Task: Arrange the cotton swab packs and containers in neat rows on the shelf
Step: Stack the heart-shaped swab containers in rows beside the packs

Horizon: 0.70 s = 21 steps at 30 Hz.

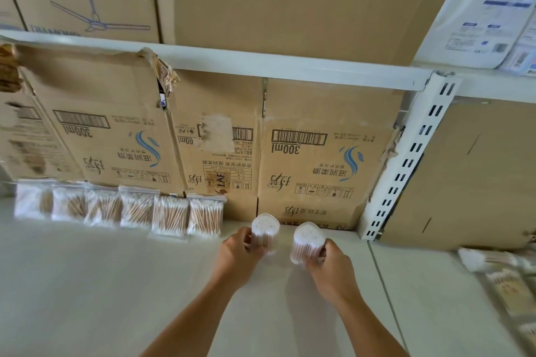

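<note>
Reaching forward side by side, the left hand [239, 252] grips one round swab container [264, 233], the right hand [329, 265] another [307, 242], on the shelf [116, 284] beside the row of packs [121, 207].

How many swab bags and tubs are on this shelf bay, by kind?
Clear flat plastic bags of wooden cotton swabs, in a row: 6
Clear round plastic tubs of swabs, held in left hand and right hand: 2
Total: 8
Blurred packs far right: uncounted.
</note>
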{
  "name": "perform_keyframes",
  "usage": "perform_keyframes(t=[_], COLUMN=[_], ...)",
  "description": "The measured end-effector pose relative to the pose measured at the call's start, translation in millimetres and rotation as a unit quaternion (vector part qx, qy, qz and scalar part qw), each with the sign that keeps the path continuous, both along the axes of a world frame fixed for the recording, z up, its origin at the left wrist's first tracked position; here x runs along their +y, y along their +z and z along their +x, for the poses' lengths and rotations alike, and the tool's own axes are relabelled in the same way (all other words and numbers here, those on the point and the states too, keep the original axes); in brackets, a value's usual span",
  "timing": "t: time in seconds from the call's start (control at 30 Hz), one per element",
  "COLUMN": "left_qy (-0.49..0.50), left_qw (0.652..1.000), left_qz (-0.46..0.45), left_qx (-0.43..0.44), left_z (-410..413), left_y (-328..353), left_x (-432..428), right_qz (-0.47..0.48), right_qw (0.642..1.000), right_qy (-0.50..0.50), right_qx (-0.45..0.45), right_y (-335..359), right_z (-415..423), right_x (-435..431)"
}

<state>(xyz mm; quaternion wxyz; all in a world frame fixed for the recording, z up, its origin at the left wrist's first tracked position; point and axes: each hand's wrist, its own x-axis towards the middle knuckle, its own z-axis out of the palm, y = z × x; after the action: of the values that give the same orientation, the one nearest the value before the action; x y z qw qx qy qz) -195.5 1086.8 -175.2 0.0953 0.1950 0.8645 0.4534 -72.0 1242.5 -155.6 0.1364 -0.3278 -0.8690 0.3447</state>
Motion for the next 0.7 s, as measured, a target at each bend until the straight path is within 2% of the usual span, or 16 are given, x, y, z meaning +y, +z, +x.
perform_keyframes(t=[0.13, 0.33, 0.47, 0.6, 0.7], left_qy=[0.039, 0.046, 0.072, 0.070, 0.054], left_qw=[0.999, 0.999, 0.997, 0.997, 0.997], left_qz=[0.021, 0.015, 0.025, 0.019, -0.006], left_qx=[0.006, 0.008, -0.004, 0.034, 0.053], left_z=[-0.9, 0.7, 4.2, 6.3, 2.7], left_y=[0.0, -2.3, -1.9, -6.0, -7.4], left_x=[1.6, 0.2, -2.1, -3.6, -4.1], right_qz=[-0.006, 0.005, -0.027, -0.072, -0.067], right_qw=[1.000, 0.999, 0.997, 0.993, 0.994], right_qy=[0.020, 0.041, 0.049, 0.064, 0.055], right_qx=[0.009, 0.004, 0.044, 0.062, 0.061], right_y=[0.6, -2.9, -3.7, -5.1, -6.6], right_z=[-8.1, -21.8, -24.5, -26.2, -27.7], right_x=[-2.7, -5.0, -5.6, -6.1, -4.4])
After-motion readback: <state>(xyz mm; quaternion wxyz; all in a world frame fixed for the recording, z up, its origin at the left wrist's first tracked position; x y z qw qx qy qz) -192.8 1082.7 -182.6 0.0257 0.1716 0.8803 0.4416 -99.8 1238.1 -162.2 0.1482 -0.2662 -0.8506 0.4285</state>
